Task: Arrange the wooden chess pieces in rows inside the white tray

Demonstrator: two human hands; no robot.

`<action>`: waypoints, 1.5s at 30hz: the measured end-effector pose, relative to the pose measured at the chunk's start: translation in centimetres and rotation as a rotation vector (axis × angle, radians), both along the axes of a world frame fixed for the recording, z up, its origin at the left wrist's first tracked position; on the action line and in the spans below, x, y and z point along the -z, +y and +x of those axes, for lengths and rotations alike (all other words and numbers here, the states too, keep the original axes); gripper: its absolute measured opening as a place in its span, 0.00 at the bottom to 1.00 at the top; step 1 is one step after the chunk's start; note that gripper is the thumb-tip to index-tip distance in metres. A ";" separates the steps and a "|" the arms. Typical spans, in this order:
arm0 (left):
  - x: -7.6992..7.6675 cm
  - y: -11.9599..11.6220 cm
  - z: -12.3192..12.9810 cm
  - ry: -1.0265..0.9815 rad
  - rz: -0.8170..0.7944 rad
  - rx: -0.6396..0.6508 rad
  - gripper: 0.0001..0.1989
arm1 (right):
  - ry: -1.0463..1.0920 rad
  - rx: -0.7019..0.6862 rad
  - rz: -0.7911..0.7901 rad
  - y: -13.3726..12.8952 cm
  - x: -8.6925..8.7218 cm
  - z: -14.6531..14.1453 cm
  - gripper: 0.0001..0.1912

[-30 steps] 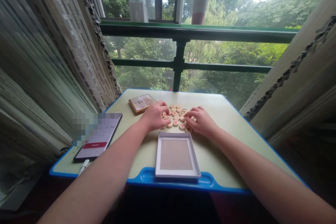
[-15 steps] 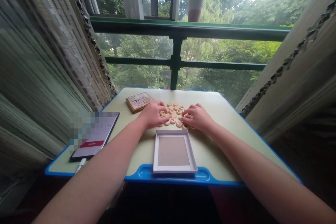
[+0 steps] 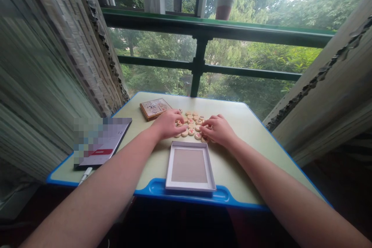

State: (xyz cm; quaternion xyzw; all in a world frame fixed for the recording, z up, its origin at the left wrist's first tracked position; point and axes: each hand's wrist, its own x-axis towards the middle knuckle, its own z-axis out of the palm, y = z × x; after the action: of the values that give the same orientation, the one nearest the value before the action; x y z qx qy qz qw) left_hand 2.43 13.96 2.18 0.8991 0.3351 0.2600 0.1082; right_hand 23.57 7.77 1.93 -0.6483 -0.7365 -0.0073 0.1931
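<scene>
Several round wooden Chinese chess pieces (image 3: pixel 191 131) with red or dark characters lie flat in a loose cluster on the table. On the cluster's left side is my left hand (image 3: pixel 168 124), its thumb and fingers apart over the pieces there. Opposite it, my right hand (image 3: pixel 219 128) curves over the pieces on the right, with the thumb apart from the fingers. Both hands cover part of the pieces, and neither has lifted one. Nearer to me lies a shallow white box tray (image 3: pixel 190 166) with nothing in it.
A brown lidded box (image 3: pixel 154 109) with a printed cover lies behind my left hand. At the left edge a tablet (image 3: pixel 106 143) with a white cable (image 3: pixel 85 175) rests on the blue-edged table (image 3: pixel 241 178). Curtains (image 3: pixel 95 27) hang either side, and a green railing (image 3: pixel 232 34) stands beyond.
The view has tilted and shifted slightly. My left hand has drawn a little leftward from the middle pieces, and another piece shows beyond its fingers. My right hand stays almost in place.
</scene>
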 end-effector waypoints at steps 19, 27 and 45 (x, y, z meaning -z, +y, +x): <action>0.1 -0.6 0.9 0.001 0.071 -0.001 0.09 | 0.108 -0.001 -0.015 0.0 0.0 0.0 0.11; 0.2 -0.6 1.2 -0.005 0.053 0.023 0.09 | 0.169 -0.054 0.136 0.2 0.6 0.3 0.04; -0.2 -0.9 1.0 0.044 0.010 0.040 0.10 | 0.066 0.297 -0.042 -0.3 -0.2 3.6 0.14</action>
State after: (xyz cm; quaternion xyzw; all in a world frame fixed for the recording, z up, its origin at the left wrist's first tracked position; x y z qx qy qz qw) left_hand 3.38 13.04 2.34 0.9116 0.3183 0.2397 0.1013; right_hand 27.14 7.48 2.13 -0.7539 -0.6257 0.0007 0.2003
